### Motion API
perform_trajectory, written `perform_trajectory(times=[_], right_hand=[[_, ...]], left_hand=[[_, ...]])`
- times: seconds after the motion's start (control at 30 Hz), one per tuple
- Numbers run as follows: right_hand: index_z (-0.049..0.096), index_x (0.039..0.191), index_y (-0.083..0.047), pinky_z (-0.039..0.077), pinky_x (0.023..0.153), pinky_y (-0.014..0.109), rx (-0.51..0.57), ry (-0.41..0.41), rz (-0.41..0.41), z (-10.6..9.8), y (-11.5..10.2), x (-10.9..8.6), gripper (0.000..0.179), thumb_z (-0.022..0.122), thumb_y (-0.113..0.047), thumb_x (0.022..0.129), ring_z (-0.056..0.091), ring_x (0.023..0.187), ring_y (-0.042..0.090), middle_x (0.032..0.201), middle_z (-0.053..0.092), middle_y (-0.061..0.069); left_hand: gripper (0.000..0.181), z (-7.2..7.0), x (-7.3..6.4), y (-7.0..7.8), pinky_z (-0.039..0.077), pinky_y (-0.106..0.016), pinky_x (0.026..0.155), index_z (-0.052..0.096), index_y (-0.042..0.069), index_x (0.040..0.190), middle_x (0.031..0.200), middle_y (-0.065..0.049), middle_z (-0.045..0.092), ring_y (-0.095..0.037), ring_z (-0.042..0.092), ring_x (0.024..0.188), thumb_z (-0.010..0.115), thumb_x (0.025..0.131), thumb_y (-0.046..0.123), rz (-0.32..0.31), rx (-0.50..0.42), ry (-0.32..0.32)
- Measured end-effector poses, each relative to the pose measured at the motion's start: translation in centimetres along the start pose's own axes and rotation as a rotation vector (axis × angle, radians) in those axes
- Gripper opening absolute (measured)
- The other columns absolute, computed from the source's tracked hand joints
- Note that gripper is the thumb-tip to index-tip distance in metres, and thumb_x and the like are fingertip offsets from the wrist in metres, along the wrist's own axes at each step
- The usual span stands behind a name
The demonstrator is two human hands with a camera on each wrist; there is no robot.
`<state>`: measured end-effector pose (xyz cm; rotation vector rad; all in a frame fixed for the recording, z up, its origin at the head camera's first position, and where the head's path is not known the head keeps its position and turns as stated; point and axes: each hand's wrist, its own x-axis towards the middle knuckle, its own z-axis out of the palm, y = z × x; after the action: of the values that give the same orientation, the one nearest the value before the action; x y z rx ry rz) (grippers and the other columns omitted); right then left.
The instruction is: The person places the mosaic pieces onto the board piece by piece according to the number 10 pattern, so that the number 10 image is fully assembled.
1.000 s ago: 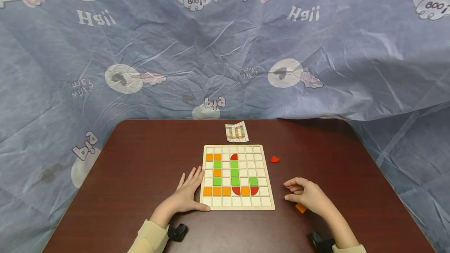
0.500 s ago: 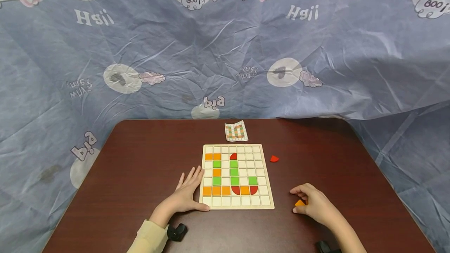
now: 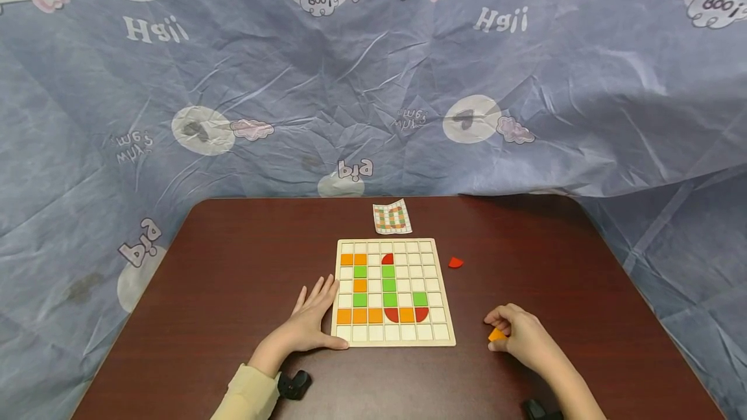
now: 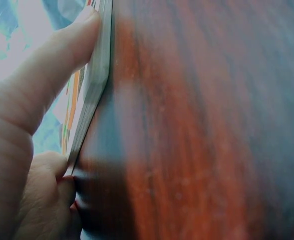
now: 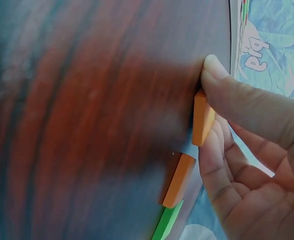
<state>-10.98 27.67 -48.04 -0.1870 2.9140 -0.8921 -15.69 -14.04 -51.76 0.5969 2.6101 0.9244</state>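
Observation:
My right hand (image 3: 522,337) is at the right of the table, pinching an orange square tile (image 5: 203,120) between thumb and fingers. That orange tile (image 3: 497,336) shows between the fingertips in the head view. My left hand (image 3: 309,324) lies with spread fingers along the left edge of a pale wooden grid board (image 3: 392,334), thumb at its near left corner. In the left wrist view, the left thumb (image 4: 61,65) touches the board's side (image 4: 99,75). Orange and green squares and red quarter-round tiles sit in the board's cells.
Beyond the board lies a small pattern card (image 3: 392,218). A loose red quarter-round tile (image 3: 456,263) is right of the board. In the right wrist view, a second orange tile (image 5: 179,181) and a green tile (image 5: 168,220) lie beside the pinched one. A patterned cloth (image 3: 350,83) hangs behind the table.
My right hand has moved right and nearer the body, from beside the board to the orange tile, and its fingers have come together on it. My left hand and the board stay put.

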Motion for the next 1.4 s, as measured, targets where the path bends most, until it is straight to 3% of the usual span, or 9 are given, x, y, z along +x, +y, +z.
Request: perform_trajectory(times=[0.17,0.43,0.73,1.1,1.4], right_hand=[[0.068,0.087,-0.013,0.046,0.064,0.02,-0.021,-0.009,0.028,-0.1,0.0,0.2,0.036,0.091,-0.007,0.06,0.051,0.074,0.006,0.082,0.057,-0.004],[0.068,0.082,-0.013,0.044,0.057,0.02,0.044,-0.04,0.077,0.0,-0.3,0.5,0.024,0.086,-0.005,0.068,0.05,0.064,0.002,0.071,0.059,-0.005],[0.071,0.084,-0.016,0.049,0.064,0.019,0.109,0.051,0.097,1.0,-1.5,2.0,0.016,0.084,-0.014,0.076,0.057,0.071,0.002,0.079,0.067,-0.005],[0.074,0.094,-0.009,0.052,0.065,0.018,0.258,0.184,0.111,2.8,-3.8,5.0,0.013,0.079,-0.01,0.082,0.066,0.076,0.008,0.087,0.074,0.004],[0.072,0.099,-0.004,0.053,0.068,0.016,0.4,0.185,0.113,4.0,-5.7,7.4,0.016,0.076,-0.007,0.085,0.073,0.083,0.016,0.093,0.075,0.01]], left_hand=[[0.123,0.1,-0.1,-0.1,-0.004,-0.063,0.119,0.012,0.005,0.158,0.166,-0.014,0.006,-0.036,0.001,0.154,0.086,0.07,0.048,0.003,-0.006,0.002],[0.121,0.1,0.0,-0.2,-0.005,-0.061,0.119,0.012,0.007,0.159,0.167,-0.013,0.005,-0.035,0.001,0.154,0.085,0.071,0.049,-0.003,0.009,0.002],[0.122,0.2,-0.3,-0.2,-0.006,-0.06,0.119,0.012,0.008,0.159,0.167,-0.012,0.004,-0.034,0.0,0.154,0.086,0.071,0.047,-0.009,-0.007,-0.006],[0.121,0.1,-0.3,0.0,-0.003,-0.063,0.118,0.014,0.003,0.158,0.166,-0.017,0.008,-0.038,0.003,0.153,0.086,0.071,0.046,0.016,-0.015,0.005],[0.121,0.0,-0.3,0.1,-0.004,-0.063,0.119,0.013,0.004,0.158,0.166,-0.016,0.007,-0.037,0.002,0.154,0.086,0.071,0.046,0.003,-0.009,0.006]])
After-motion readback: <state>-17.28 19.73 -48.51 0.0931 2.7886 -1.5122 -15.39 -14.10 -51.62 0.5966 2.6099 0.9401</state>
